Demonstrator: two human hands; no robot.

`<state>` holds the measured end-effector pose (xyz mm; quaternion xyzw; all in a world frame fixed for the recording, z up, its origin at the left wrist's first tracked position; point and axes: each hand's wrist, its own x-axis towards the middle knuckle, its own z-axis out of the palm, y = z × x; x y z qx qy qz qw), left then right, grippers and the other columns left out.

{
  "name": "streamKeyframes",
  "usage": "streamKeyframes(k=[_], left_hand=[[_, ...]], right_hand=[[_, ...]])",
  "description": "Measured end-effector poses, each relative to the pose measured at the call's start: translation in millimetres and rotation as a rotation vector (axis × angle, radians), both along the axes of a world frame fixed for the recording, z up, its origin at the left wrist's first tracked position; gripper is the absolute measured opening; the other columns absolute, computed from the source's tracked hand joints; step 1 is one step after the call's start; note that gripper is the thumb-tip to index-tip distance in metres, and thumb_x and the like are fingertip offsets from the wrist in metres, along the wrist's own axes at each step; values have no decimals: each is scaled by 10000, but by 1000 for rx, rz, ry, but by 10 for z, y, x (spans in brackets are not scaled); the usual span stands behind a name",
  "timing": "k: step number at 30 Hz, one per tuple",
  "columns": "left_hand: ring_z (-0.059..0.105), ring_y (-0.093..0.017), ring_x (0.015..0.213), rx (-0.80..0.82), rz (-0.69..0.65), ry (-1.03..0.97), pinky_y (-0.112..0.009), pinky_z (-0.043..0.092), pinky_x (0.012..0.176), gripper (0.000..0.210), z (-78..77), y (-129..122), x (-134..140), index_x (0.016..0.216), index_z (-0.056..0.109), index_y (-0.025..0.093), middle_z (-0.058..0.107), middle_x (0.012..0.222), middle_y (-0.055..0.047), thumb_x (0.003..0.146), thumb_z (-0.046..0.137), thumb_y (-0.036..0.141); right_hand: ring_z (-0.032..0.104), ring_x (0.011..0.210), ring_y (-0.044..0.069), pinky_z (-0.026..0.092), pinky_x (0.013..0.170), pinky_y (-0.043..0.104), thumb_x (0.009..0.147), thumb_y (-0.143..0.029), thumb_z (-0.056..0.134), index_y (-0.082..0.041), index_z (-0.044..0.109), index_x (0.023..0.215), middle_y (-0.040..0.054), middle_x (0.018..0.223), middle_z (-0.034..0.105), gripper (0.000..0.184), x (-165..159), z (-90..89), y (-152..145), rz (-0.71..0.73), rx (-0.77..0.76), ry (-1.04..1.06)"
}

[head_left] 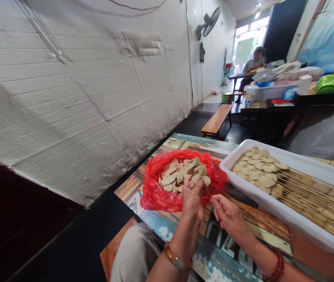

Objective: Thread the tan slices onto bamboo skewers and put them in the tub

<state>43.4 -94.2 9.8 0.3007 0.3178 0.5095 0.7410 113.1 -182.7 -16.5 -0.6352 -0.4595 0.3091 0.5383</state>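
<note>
My left hand [192, 197] is closed on several flat, beige food slices [197, 169] bunched together over a red plastic bag [152, 184]. Loose slices [169, 179] of the same sort fill the open bag. Close by on the right, my right hand [227, 215] pinches a thin wooden skewer [207, 192] whose tip points toward the held slices; how far it goes into them I cannot tell. A white plastic tray [228, 160] to the right holds rows of skewered slices [260, 168], their sticks lying across the pile.
The bag and tray stand on a wood-patterned table [131, 188]. Past it are a wooden bench [217, 118] and a dark table [260, 111] piled with bags and containers. A person [255, 62] sits farther back. A white wall [96, 78] runs along the left.
</note>
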Motion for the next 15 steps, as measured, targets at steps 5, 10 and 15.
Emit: streamKeyframes(k=[5, 10, 15], left_hand=[[557, -61, 607, 21, 28, -14, -197, 449, 639, 552, 13, -89, -43, 1070, 445, 209, 590, 739, 53, 599, 731, 193], [584, -87, 687, 45, 45, 11, -209, 447, 672, 497, 32, -164, -71, 1017, 490, 198, 622, 808, 22, 585, 736, 216], [581, -89, 693, 84, 67, -6, -205, 436, 674, 468, 23, -221, -61, 1005, 517, 180, 635, 821, -4, 590, 731, 218]], right_hand=[[414, 370, 90, 333, 435, 213, 866, -414, 379, -200, 533, 753, -61, 467, 456, 287, -29, 42, -49, 5, 18, -7], [408, 371, 89, 324, 430, 219, 875, -405, 365, -197, 520, 766, -62, 474, 440, 282, -55, 16, -79, 19, 14, -24], [400, 352, 86, 331, 415, 216, 869, -416, 389, -205, 515, 752, -73, 460, 427, 273, -33, -74, -68, 35, 11, -38]])
